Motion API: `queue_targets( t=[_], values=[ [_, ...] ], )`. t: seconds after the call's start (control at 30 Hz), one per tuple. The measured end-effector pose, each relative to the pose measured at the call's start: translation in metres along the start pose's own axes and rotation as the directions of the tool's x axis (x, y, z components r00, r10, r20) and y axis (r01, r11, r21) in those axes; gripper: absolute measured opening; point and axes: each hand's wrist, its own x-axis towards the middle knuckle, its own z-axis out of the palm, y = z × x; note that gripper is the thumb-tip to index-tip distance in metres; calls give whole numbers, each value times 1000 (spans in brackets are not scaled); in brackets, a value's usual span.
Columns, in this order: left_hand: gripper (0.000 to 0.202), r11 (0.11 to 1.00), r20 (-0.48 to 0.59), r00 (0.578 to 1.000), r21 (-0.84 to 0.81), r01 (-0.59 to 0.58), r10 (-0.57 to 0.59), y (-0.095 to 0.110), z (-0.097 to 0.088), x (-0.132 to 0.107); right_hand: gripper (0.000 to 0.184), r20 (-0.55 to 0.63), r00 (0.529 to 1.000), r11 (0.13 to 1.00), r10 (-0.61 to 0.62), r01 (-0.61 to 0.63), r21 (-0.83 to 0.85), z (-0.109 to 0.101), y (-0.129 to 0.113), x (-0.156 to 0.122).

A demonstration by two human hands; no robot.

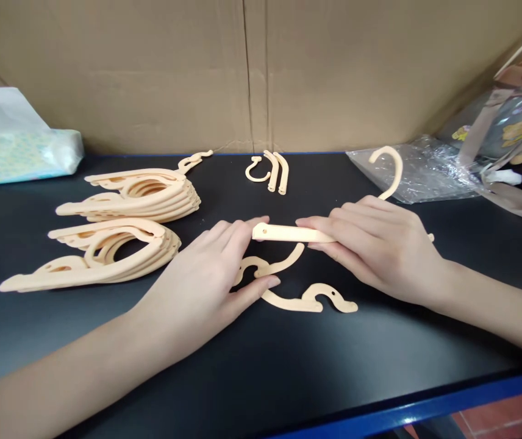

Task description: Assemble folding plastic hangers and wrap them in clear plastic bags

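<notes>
My right hand grips a cream plastic hanger arm, which points left and has a small hole near its tip. Behind that hand rises a cream hook; where it joins the rest is hidden. The fingertips of my left hand are at the arm's left tip, while its thumb is stretched out well below and apart from them. Under and beside that thumb are curved cream hanger pieces, low on the black tabletop. My left palm hides part of them.
Two stacks of folded cream hangers, a rear one and a front one, lie at left. Further back are a loose hook and two slim arms. Clear plastic wrap, a bag and a tissue pack flank a cardboard wall.
</notes>
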Motion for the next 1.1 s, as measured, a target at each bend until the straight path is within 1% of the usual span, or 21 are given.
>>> queue_targets(
  t=[0.07, 0.13, 0.23, 0.33, 0.5, 0.67, 0.9, 1.0, 1.1],
  values=[
    [37, 999, 27, 999, 17, -33, 33, -1, 0, 1, 20, -2, 1000, 1000, 15, -15, 0, 0, 0, 0],
    [28, 998, 42, 998, 30, -53, 51, -1, -1, 2, 19, 11, 1000, 1000, 12, -12, 2, 0, 0, 0],
    [28, 997, 53, 996, 32, -68, 66, -1, -2, 1, 19, 31, 1000, 1000, 3, -4, 8, 0, 0, 0],
    [24, 998, 46, 997, -21, -53, 54, 0, -2, 1, 19, 48, 999, 1000, 10, -10, 16, 0, 0, 0],
    [24, 982, 45, 998, -183, 41, -34, 1, -1, 2, 19, 66, 998, 999, 20, -21, 24, -1, -1, 0],
    [22, 955, 89, 991, -271, 120, -99, 2, -4, 1, 19, 70, 997, 998, 41, -43, 36, -1, 0, -1],
    [19, 948, 113, 985, -278, 157, -130, 5, -6, 3, 18, 80, 994, 993, 78, -85, 82, 3, 0, -2],
    [18, 945, 90, 984, -277, 173, -154, 6, -6, 3, 18, 86, 992, 991, 97, -104, 80, 2, 0, -2],
    [17, 943, 44, 982, -276, 186, -181, 6, -7, 2, 16, 81, 988, 987, 135, -141, 73, 1, -1, -3]
  ],
)
